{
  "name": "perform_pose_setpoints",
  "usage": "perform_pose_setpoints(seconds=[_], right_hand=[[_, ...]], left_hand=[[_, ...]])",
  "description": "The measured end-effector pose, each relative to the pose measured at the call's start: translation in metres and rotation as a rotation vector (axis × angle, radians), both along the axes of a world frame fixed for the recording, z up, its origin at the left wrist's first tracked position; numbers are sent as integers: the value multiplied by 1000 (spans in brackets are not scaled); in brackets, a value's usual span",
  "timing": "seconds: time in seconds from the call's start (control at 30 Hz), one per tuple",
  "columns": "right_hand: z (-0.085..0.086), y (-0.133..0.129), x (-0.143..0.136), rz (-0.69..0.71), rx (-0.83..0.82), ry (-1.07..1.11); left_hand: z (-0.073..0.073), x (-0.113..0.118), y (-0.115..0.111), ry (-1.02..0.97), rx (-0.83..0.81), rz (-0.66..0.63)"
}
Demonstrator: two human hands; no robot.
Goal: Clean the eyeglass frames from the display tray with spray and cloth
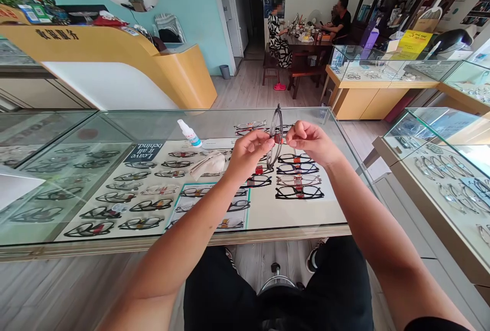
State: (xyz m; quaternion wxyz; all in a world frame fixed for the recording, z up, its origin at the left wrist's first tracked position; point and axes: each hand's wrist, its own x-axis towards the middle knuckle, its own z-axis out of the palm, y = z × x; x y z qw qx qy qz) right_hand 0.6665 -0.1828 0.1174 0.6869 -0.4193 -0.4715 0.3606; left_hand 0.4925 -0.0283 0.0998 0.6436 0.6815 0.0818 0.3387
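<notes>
Head view: my left hand [248, 153] pinches upright glasses [276, 128] above the tabletop [298, 215]; my right hand [314, 142] curls beside them, grip unclear.

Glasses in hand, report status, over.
Left hand holds glasses on edge. Right hand close alongside, contact unclear. White bottle, cloth left of them; nothing seen blocking.

Near the center of the frame, the left hand [250, 155] is gripping a pair of glasses [276, 139] turned on end, while the right hand [312, 142] is hovering just beside it, thumb and fingers pinched together. Below them, a glass display counter [298, 219] is holding rows of glasses [299, 179]. A white spray bottle [189, 133] is standing left of center, and a cloth [207, 164] is lying crumpled nearby. At the upper right, people are sitting around a dark table [306, 43].
</notes>
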Motion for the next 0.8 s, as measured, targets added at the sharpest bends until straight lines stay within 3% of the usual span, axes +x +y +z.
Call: perform_pose_setpoints(seconds=[0.37, 0.63, 0.8], right_hand=[[0, 0, -5, -90, -5, -51], [0, 1, -7, -118, -38, -111], [-1, 2, -9, -110, -41, -115]], left_hand=[[0, 0, -2, -58, 116, -54], [-6, 1, 1, -57, 200, 29], [-4, 2, 0, -62, 166, 76]])
